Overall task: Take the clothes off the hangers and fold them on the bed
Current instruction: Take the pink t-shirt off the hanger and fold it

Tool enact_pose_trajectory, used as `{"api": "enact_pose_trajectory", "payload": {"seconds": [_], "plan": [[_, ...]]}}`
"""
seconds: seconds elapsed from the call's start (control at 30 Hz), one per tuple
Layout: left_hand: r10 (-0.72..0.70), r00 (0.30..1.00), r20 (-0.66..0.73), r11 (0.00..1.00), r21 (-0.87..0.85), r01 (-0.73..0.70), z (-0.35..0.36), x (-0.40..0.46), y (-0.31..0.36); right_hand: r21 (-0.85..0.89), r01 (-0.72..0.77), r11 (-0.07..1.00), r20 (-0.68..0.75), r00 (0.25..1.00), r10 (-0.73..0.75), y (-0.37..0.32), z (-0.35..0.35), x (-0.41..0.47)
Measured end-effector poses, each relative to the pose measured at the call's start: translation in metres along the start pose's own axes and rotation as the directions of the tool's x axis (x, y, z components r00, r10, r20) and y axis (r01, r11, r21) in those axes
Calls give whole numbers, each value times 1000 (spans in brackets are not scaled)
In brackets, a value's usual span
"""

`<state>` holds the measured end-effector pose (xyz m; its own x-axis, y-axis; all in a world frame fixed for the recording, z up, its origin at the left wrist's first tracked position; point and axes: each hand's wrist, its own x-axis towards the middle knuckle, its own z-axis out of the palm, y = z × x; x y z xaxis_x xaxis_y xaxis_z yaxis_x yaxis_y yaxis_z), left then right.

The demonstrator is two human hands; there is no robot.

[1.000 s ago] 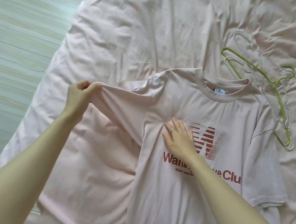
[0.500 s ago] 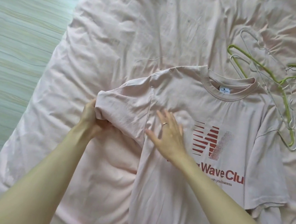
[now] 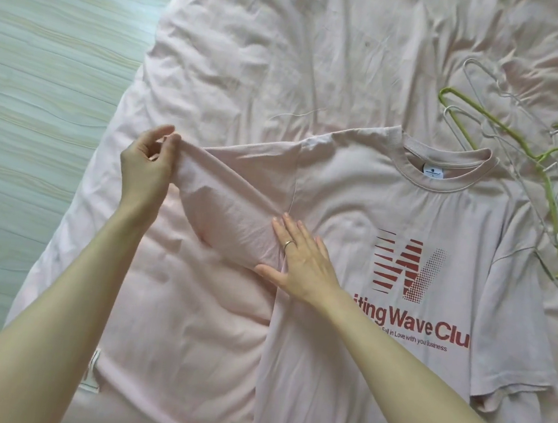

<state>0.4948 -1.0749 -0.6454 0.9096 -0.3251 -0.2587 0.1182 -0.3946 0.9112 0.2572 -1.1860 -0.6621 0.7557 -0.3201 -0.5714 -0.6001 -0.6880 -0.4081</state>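
Head view: pale pink T-shirt (image 3: 391, 378) front-up, red print; left fingers (image 3: 171, 139) pinch sleeve hem, right fingers (image 3: 289, 226) flat.

The T-shirt (image 3: 390, 223) was a pale dusty pink, nearly the same shade as the bedcover (image 3: 253, 53) under it. On its chest sat a red print (image 3: 406, 266): a striped letter M fading into red dots toward three o'clock, with bold red lettering and a finer red line of text below it at six o'clock. Inside the collar was a small white label (image 3: 432, 170) with dark marks. At two o'clock from the shirt lay hangers (image 3: 517, 160), one lime green, the others white or silvery. The floor (image 3: 43, 83), at nine o'clock, was pale grey-green with faint wood-grain streaks. A silver ring (image 3: 288, 244) banded one finger.
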Motion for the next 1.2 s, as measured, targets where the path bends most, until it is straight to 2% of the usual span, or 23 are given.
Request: {"api": "enact_pose_trajectory", "payload": {"seconds": [0.07,0.1,0.17,0.27,0.37,0.47,0.57,0.63,0.7,0.8,0.87,0.97,1.03,1.2], "plan": [[-226,973,54,968,-97,230,-2,-8,-13,21,-17,1000,10,1000,16,-1,0,0],[-342,932,120,925,-132,357,-1,-16,-20,28,-24,999,3,1000,24,-1,1,0],[-471,850,237,848,-143,510,1,-36,-35,55,-32,998,-10,999,32,-3,4,-1],[-520,755,399,798,-87,596,1,-57,-48,93,-27,995,-26,999,30,-7,9,-2],[-461,703,542,822,-38,569,3,-65,-51,57,-31,998,-27,999,33,-8,15,-2],[-383,757,529,849,-122,515,12,-72,-49,46,-33,998,-17,999,34,-11,21,-4],[-387,830,402,808,-286,515,24,-77,-48,53,-30,998,-5,1000,30,-12,22,-5],[-367,877,309,820,-337,462,26,-80,-49,71,-27,997,-4,1000,28,-10,19,-4],[-315,925,211,894,-262,364,23,-82,-48,81,-22,996,-3,1000,22,-7,16,-3],[-229,967,115,972,-16,233,9,-85,-51,73,-27,997,5,1000,27,-9,14,-3],[-218,975,45,972,95,213,-3,-86,-62,66,-38,997,15,999,37,-11,15,-4],[-335,942,-21,938,84,335,-12,-96,-68,84,-66,994,34,997,63,-14,16,-4],[-421,906,48,904,107,414,-7,-109,-68,120,-89,989,53,995,83,-17,17,-4],[-413,891,188,911,105,400,0,-130,-65,132,-99,986,29,995,96,-20,24,-7]]}}
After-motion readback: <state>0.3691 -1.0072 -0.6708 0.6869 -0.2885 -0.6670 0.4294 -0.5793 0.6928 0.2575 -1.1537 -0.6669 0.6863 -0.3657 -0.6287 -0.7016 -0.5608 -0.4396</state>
